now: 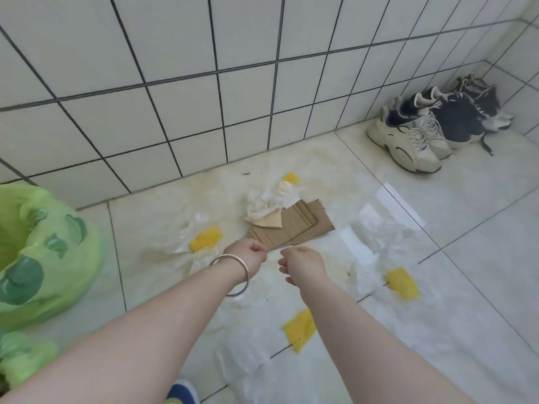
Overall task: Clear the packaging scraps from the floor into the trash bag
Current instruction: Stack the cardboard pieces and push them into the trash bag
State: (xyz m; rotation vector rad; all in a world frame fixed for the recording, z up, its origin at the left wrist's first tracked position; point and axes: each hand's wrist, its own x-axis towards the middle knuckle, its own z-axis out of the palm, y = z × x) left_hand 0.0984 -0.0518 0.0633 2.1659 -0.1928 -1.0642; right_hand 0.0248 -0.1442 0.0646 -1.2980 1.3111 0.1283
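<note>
Brown cardboard pieces [294,225] lie stacked on the floor near the wall, with crumpled white paper [264,205] on their far edge. Clear plastic wrappers with yellow labels [205,239] are scattered around them, one at the right [401,282] and one close to me [300,329]. My left hand [248,253], with a silver bangle on the wrist, hovers just short of the cardboard with fingers curled and nothing in it. My right hand [302,263] is beside it, fingers loosely curled and apart. The green trash bag [49,252] stands open at the left.
The white tiled wall [204,97] runs close behind the scraps. Several sneakers [431,126] sit in the far right corner. White paper strips [399,202] lie on the floor tiles at the right. A blue shoe tip [182,392] shows at the bottom edge.
</note>
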